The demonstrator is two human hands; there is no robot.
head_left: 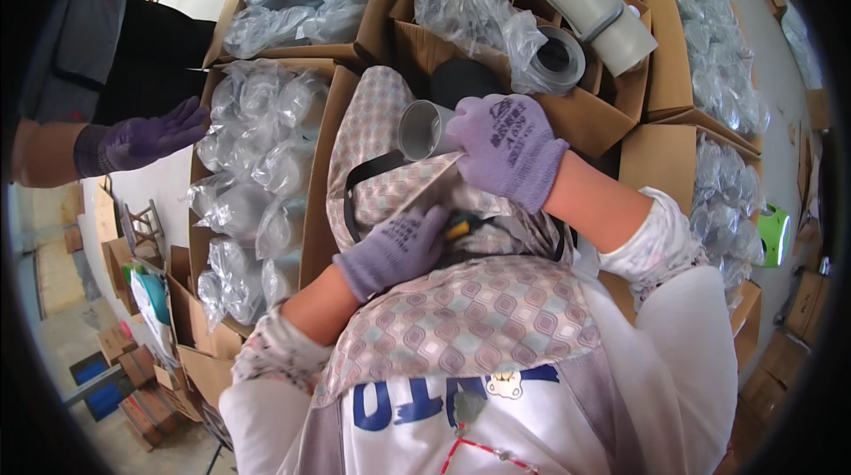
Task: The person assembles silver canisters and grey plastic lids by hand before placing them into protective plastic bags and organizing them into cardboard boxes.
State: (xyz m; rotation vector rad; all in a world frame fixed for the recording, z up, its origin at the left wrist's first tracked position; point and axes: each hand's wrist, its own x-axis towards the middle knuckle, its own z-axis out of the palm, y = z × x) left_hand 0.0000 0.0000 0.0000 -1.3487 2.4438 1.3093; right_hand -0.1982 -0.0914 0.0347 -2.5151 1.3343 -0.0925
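A worker's right hand, in a purple knit glove, closes its fingers around a grey plastic cup at the centre of the frame, the cup lying on its side with its open mouth facing left, just above a patterned apron that fills the middle and lower part of the picture. The left hand, gloved the same, rests lower down on the apron with its fingers curled against the cloth beside a small yellow and black object; whether it grips anything cannot be told. Open cardboard boxes ring the worker, the one at left packed with clear plastic bags. At the top of the frame a pale grey flask lies across another box beside a roll of tape. At the left edge another person's gloved hand stretches flat and open toward the bags
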